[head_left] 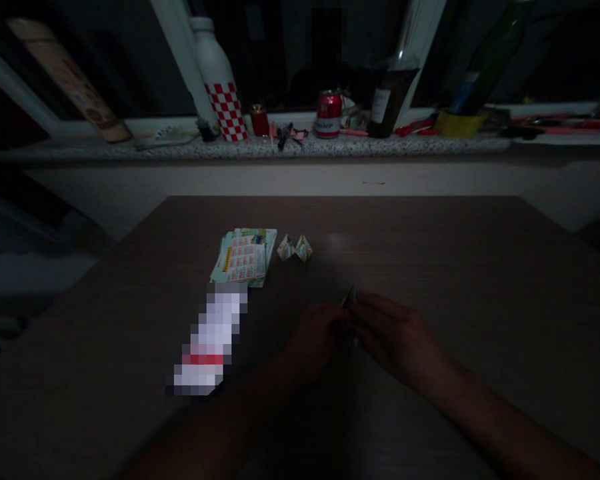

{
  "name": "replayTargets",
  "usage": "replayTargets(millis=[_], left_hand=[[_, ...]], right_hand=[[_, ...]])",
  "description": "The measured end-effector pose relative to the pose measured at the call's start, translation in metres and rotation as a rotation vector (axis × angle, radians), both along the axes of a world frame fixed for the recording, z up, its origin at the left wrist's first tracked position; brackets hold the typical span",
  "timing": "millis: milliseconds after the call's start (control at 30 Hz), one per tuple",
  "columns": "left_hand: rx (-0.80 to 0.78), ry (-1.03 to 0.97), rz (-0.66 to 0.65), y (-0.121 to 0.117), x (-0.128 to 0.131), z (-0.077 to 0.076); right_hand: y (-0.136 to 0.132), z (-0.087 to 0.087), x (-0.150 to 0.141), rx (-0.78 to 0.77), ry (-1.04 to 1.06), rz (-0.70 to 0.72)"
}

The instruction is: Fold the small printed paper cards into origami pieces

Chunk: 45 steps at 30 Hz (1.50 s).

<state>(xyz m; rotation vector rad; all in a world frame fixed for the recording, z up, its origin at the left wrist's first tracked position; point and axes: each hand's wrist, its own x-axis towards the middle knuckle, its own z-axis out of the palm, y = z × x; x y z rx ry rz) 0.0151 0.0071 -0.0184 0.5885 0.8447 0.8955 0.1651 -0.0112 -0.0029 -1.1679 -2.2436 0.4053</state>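
Note:
Over the middle of the dark wooden table (405, 247), my left hand (315, 340) and my right hand (395, 333) meet around a small piece of folded paper (349, 297). My left fingers pinch it from one side, and those of my right hand press against it from the other. Only its upper tip and a bit of its lower edge show; the rest is hidden by the fingers and the dim light. Beyond my hands stands a small folded paper figure (295, 249) with two pointed halves. Left of it lies a stack of printed paper sheets (245, 257).
A blurred-out white object with a red band (210, 340) lies left of my hands. Along the granite windowsill (180, 152) stand a white bottle with red checks (225, 100), a red can (329, 113), a dark bottle (380, 103), a green bottle (495, 60) and several small items.

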Motion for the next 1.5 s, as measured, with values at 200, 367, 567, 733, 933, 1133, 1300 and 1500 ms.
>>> replayTargets(millis=[200,367,567,733,933,1133,1300,1500], left_hand=[[-0.03,-0.053,0.012,0.008,-0.01,-0.002],[-0.001,-0.056,0.047,0.018,-0.023,0.002],[0.069,-0.025,0.106,0.025,-0.032,0.009],[0.071,0.04,0.174,0.03,-0.036,0.013],[0.163,0.261,0.353,0.035,-0.039,0.009],[0.192,0.324,0.404,0.036,-0.04,0.007],[0.206,0.36,0.394,0.036,-0.04,0.008],[0.233,0.403,0.388,0.038,-0.043,0.008]], right_hand=[[0.012,0.017,-0.005,-0.049,-0.031,0.031],[0.029,0.026,-0.017,-0.051,-0.087,0.1],[0.042,0.029,-0.027,-0.057,-0.11,0.069],[0.073,0.033,-0.032,-0.03,-0.092,0.002],[0.135,0.027,-0.046,-0.023,-0.151,-0.011],[0.162,0.013,-0.059,-0.07,-0.217,-0.032],[0.165,0.007,-0.068,-0.124,-0.32,-0.033],[0.167,0.002,-0.075,-0.197,-0.47,-0.039]])
